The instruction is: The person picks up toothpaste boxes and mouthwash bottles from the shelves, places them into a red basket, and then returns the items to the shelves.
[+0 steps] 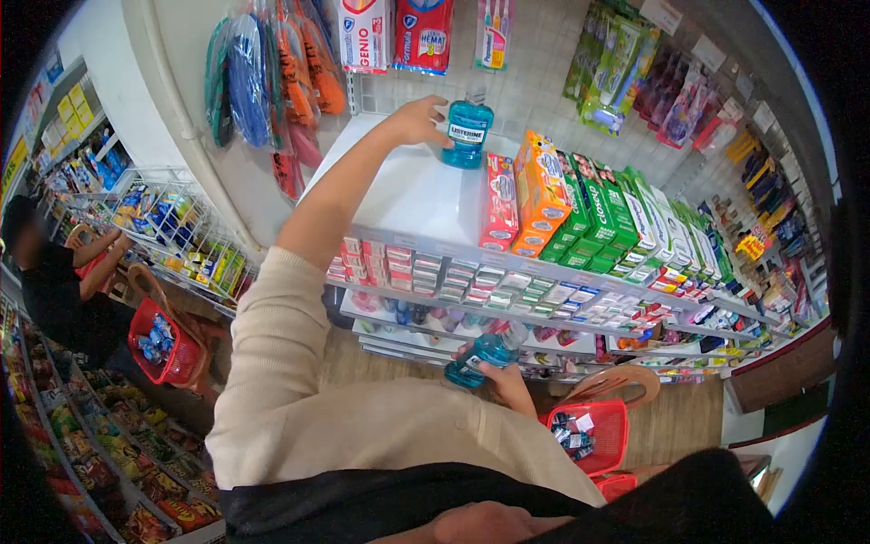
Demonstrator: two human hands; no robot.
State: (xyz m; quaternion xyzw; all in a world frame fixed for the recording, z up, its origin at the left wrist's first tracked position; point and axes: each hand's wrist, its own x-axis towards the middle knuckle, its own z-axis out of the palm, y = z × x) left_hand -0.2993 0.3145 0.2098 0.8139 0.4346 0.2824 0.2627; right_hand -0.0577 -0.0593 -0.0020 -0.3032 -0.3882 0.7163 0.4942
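My left hand [423, 121] reaches over the white top shelf [399, 181], its fingers at the left side of a blue mouthwash bottle [467, 134] that stands upright there. Whether the fingers press on that bottle is hard to tell. Lower down, near my body, my right hand [501, 374] is wrapped round a second blue mouthwash bottle [488, 355], which is tilted with its cap up and to the right. A pink box [499, 201] and orange boxes [541, 195] stand right beside the upright bottle, followed by green boxes [598, 204].
Small boxes line the shelf below. A red basket [603, 435] holding bottles rests on a stool at the lower right. Slippers [249, 82] hang at the upper left. Another person [54, 290] stands at the far left by a wire rack [181, 227] and a red basket [168, 349].
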